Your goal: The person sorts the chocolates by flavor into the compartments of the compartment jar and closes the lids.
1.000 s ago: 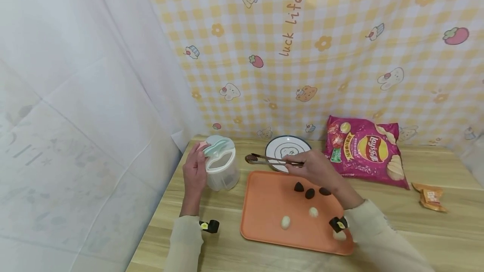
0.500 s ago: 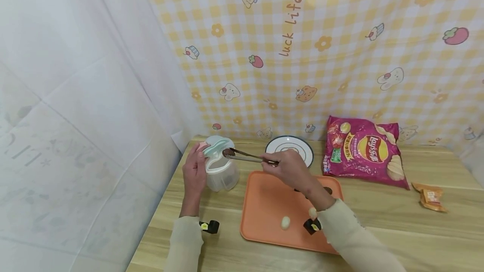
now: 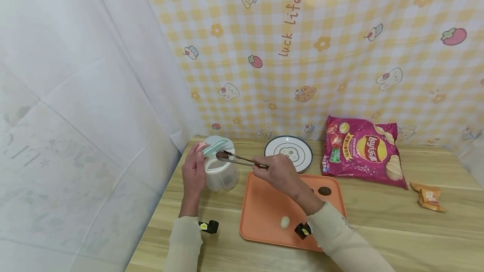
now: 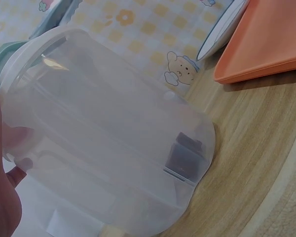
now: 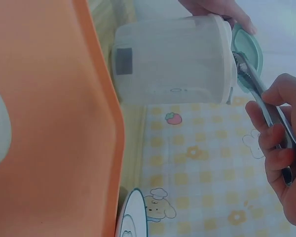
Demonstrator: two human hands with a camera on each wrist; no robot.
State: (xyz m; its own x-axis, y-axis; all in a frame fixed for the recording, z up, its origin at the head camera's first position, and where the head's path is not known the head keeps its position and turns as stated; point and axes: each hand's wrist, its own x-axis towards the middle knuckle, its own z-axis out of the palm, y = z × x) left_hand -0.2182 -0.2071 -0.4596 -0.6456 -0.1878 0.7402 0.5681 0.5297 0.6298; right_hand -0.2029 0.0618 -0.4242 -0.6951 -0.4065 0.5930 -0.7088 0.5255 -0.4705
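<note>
Dark piece (image 3: 311,190) on tray (image 3: 264,205) half hidden behind right forearm.

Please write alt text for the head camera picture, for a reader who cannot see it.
A person's right hand holds metal tongs gripping a dark snack piece over the opening of a clear plastic container, which the left hand holds steady on a wooden table. Beside it lie an orange tray, a plate and a chip bag.

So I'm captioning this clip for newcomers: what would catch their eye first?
Probably the right hand holding metal tongs with a dark piece right over the open translucent container, which the left hand holds at the table's left. Next, the orange tray in front and the pink chip bag at the back right.
</note>
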